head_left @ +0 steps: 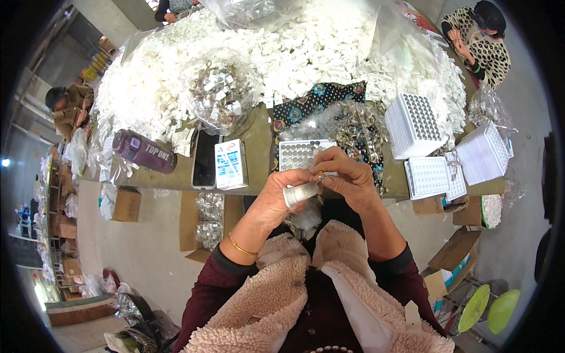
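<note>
My two hands meet at the table's near edge, fingertips pinched together around a small shiny metal piece whose kind I cannot make out. My left hand is closed on its left side, with a white cover around one finger. From the right, my right hand pinches the same piece between thumb and fingers. Just beyond the fingers lies a white tray of round grey discs, partly hidden by my right hand. Small metal parts lie heaped on a dark patterned cloth behind it.
A huge heap of small white pieces covers the far table. A purple bottle, a phone and a white-blue box stand left. Stacked white trays are right. Cardboard boxes sit below. Other people work around.
</note>
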`<move>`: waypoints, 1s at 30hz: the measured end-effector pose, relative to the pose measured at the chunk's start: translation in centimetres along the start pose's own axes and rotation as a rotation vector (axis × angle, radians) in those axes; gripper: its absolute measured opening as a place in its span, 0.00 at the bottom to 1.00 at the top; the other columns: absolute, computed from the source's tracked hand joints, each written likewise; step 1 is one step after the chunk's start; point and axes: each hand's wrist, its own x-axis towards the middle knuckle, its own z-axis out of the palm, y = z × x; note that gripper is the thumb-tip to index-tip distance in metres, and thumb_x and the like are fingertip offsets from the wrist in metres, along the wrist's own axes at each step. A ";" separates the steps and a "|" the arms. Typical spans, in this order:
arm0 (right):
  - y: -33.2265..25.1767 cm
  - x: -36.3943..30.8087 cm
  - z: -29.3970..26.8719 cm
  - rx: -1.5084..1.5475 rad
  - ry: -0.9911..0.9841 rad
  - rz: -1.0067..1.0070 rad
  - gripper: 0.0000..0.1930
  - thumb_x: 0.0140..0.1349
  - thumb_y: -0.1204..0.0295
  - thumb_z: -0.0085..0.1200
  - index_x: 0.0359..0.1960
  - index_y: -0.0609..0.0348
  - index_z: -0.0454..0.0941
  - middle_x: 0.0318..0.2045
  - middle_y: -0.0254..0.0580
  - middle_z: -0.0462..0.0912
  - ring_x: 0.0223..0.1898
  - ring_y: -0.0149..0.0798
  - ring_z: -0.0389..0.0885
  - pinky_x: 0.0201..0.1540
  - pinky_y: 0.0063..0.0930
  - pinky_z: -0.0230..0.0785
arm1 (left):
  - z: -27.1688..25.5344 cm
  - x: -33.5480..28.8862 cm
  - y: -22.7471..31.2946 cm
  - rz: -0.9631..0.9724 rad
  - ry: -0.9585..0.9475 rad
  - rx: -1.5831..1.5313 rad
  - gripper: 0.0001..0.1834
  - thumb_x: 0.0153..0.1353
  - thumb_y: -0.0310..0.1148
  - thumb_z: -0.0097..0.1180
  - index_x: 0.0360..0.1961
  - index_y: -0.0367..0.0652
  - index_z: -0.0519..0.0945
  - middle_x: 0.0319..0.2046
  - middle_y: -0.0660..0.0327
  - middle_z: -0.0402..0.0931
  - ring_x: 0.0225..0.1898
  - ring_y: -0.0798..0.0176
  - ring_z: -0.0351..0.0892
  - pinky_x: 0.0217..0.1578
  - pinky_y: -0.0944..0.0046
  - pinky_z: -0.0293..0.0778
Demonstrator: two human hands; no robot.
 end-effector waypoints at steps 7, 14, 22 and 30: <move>-1.5 0.0 -0.8 -0.363 -0.140 -0.150 0.11 0.55 0.77 0.63 0.42 0.59 0.85 0.43 0.36 0.80 0.47 0.40 0.76 0.50 0.32 0.69 | -0.4 0.9 0.6 -0.084 -0.058 0.151 0.06 0.57 0.26 0.66 0.36 0.39 0.87 0.28 0.72 0.77 0.22 0.80 0.67 0.20 0.78 0.58; -3.1 -0.4 -1.3 -0.551 -0.115 -0.247 0.09 0.57 0.76 0.61 0.41 0.59 0.82 0.43 0.37 0.80 0.46 0.40 0.75 0.51 0.31 0.68 | 0.0 2.8 1.4 -0.120 -0.122 0.397 0.08 0.52 0.23 0.64 0.35 0.37 0.86 0.31 0.67 0.78 0.30 0.76 0.72 0.28 0.72 0.67; -1.1 -1.0 -2.5 0.126 0.222 -0.138 0.08 0.70 0.73 0.52 0.43 0.66 0.79 0.40 0.44 0.81 0.39 0.35 0.80 0.42 0.29 0.74 | -2.7 9.3 5.5 0.549 0.172 1.113 0.13 0.57 0.24 0.63 0.44 0.41 0.86 0.37 0.55 0.86 0.37 0.65 0.84 0.41 0.63 0.78; -1.2 -2.7 -2.1 0.219 0.201 0.120 0.07 0.61 0.82 0.61 0.40 0.66 0.79 0.26 0.38 0.81 0.23 0.28 0.79 0.24 0.20 0.71 | -8.8 15.5 6.7 0.393 0.780 1.890 0.08 0.56 0.30 0.60 0.37 0.49 0.87 0.36 0.51 0.84 0.39 0.45 0.84 0.39 0.48 0.79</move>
